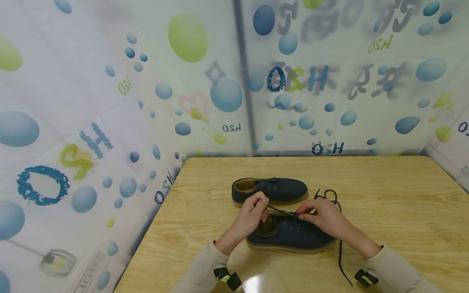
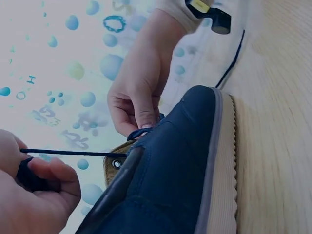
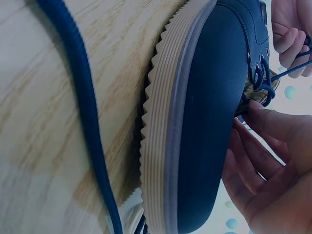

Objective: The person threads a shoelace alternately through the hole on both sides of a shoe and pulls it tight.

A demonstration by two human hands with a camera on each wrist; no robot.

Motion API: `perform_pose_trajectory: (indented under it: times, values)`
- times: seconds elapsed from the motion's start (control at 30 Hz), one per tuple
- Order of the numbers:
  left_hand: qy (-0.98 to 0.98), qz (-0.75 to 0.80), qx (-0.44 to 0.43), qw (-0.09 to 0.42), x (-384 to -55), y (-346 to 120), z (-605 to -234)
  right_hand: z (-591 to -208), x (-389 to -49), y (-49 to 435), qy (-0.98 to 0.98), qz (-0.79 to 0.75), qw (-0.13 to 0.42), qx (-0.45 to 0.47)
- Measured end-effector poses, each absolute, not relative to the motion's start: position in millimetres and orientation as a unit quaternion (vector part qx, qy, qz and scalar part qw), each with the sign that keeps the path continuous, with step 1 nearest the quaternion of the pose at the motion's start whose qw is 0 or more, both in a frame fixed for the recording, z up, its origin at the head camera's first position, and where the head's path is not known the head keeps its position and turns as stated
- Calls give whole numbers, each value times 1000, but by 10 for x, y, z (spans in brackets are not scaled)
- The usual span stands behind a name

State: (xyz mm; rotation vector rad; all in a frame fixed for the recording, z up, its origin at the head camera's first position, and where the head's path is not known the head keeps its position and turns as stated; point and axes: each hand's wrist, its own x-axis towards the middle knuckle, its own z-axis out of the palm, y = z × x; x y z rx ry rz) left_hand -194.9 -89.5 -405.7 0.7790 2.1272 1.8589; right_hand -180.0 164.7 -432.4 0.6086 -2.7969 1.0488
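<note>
A dark blue shoe [image 1: 293, 238] with a tan ridged sole stands on the table, toe to the right. My left hand [image 1: 253, 209] is above the shoe's opening and grips a dark shoelace [image 2: 68, 152], which runs taut to the eyelets. Over the front of the lacing, my right hand [image 1: 324, 215] pinches the lace with thumb and fingertips beside the tan-lined tongue [image 3: 250, 100]. A crossing of lace [image 3: 265, 87] shows at the eyelets in the right wrist view. The exact spot between the right fingertips is partly hidden.
Behind lies a second dark blue shoe [image 1: 289, 189], toe right, with no lace visible in its eyelets. Loose lace [image 1: 340, 252] curls on the wooden table [image 1: 395, 228] right of the near shoe. A patterned curtain [image 1: 311, 114] hangs behind the table and along its left side.
</note>
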Motion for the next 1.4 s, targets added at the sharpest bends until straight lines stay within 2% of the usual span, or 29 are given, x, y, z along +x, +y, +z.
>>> perform_pose_trajectory:
  times: [0.2,0.4,0.67,0.97,1.13,1.4]
  values:
    - [677,698,205,112,-1970,-932,-4059,-4323,-1795,1635,-919,338,52,195]
    - [674,687,253,99,-1991,-949,-4088,-4315,-1786,1624,-922,330,59,195]
    - [675,671,278,130,-1999,-955,-4075,-4296,-1760,1577,-934,290,74,194]
    - [781,569,254,47,-2001,-1146,-3963,-4271,-1737,1543,-942,258,88,195]
    - [816,521,246,43,-1982,-1171,-3948,-4289,-1736,1549,-943,254,91,195]
    - [861,421,286,10,-1921,-1087,-4016,-4321,-1738,1538,-942,262,94,186]
